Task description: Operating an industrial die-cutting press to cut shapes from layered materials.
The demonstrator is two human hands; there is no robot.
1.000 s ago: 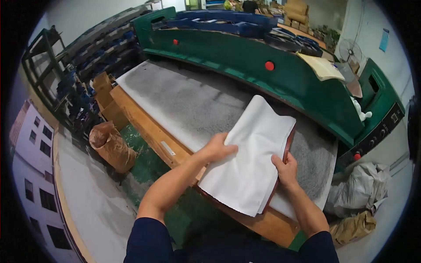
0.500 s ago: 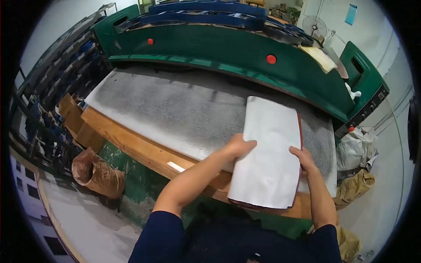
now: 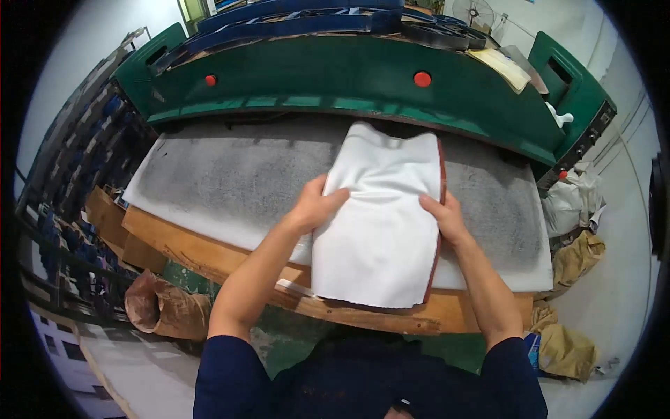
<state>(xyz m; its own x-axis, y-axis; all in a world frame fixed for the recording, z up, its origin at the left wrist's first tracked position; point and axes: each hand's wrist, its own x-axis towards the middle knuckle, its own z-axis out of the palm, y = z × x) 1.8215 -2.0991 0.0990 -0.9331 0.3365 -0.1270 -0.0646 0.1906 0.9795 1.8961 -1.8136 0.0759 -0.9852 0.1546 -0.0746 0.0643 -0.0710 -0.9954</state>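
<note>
Between my hands is a stack of flexible sheet material (image 3: 377,237), white on top with reddish-brown showing along its right edge. My left hand (image 3: 317,204) grips its left side, thumb on the white face and fingers hidden beneath. On the right side, my right hand (image 3: 445,213) holds the edge the same way, thumb on top. Creases run across the sheet between the thumbs, and its far end curves up. The stack lies over the grey-white worn bed (image 3: 230,174) of a green machine (image 3: 314,77), its near end reaching over the wooden front edge (image 3: 209,248).
Red buttons (image 3: 422,79) sit on the machine's green beam, with blue frames (image 3: 300,24) on top. A brown paper sack (image 3: 167,307) stands on the floor at left, near loaded racks (image 3: 84,167). White and tan sacks (image 3: 576,199) lie at right.
The stack has shifted left on the bed, and both hands moved with it. Its white face was smooth and is now creased between my thumbs.
</note>
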